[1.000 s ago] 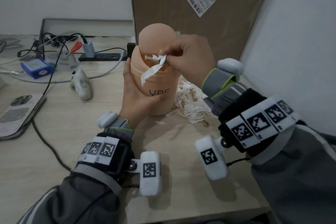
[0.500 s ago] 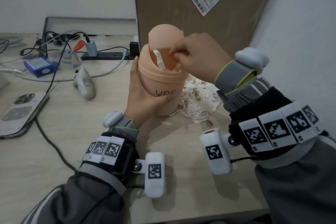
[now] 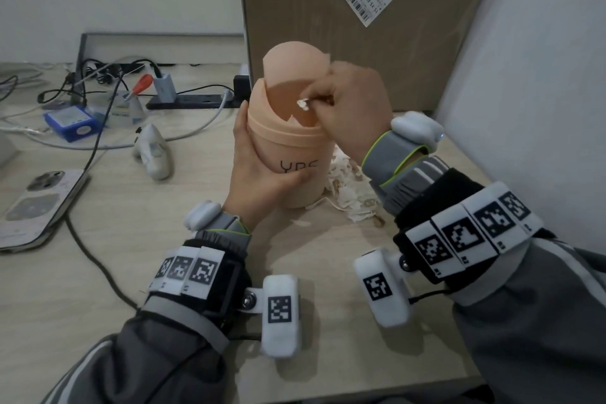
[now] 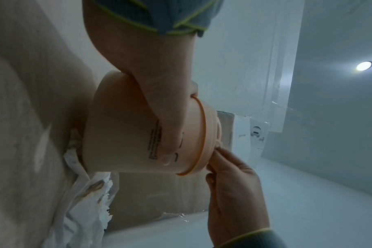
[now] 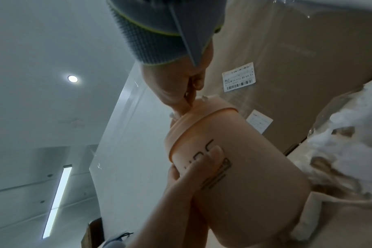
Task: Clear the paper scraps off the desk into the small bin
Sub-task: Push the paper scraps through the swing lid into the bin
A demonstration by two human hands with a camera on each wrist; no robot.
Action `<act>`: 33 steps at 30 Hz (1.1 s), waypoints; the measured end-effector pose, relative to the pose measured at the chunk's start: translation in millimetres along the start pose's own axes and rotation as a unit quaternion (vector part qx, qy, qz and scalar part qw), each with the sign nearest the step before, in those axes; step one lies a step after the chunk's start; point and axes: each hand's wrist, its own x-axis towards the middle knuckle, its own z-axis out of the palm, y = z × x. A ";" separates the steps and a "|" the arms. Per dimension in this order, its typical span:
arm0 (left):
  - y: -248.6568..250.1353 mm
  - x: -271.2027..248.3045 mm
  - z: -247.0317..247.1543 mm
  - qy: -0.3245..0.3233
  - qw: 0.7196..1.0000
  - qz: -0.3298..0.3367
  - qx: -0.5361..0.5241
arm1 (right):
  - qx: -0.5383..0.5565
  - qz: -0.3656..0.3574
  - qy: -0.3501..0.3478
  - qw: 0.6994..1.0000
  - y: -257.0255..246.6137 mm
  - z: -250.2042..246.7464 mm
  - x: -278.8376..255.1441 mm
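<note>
Scraps (image 3: 352,188) right of bin (image 3: 296,154) (touching)

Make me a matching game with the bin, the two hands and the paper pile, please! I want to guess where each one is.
Things:
1. small bin
2. left hand
3. right hand
4. pile of paper scraps

Places or states:
A. pinching a white scrap at the bin's opening
B. lying on the desk right beside the bin
C. wrapped around the bin's side
D. peach-coloured, swing lid tipped open

Pairs: 1-D, 2-C, 3-A, 4-B
</note>
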 end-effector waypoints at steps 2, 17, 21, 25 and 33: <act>0.5 -0.1 -0.3 -0.007 1.000 0.001 0.001 | -0.061 0.021 -0.040 0.997 3.0 -3.2 1.6; 1.5 -0.2 -1.4 -0.001 1.000 -0.005 0.010 | 0.239 0.056 -0.161 0.956 24.8 -31.1 -7.0; 0.9 0.9 -2.1 0.016 1.000 -0.012 0.006 | 0.299 0.156 0.013 0.941 58.4 -44.6 -22.7; -1.4 1.2 -3.4 0.037 0.999 -0.018 -0.005 | 0.242 0.271 0.091 0.927 107.5 -43.6 -40.2; -3.7 2.1 -3.6 0.060 0.998 -0.027 -0.016 | 0.226 0.352 0.056 0.906 161.2 -16.2 -63.6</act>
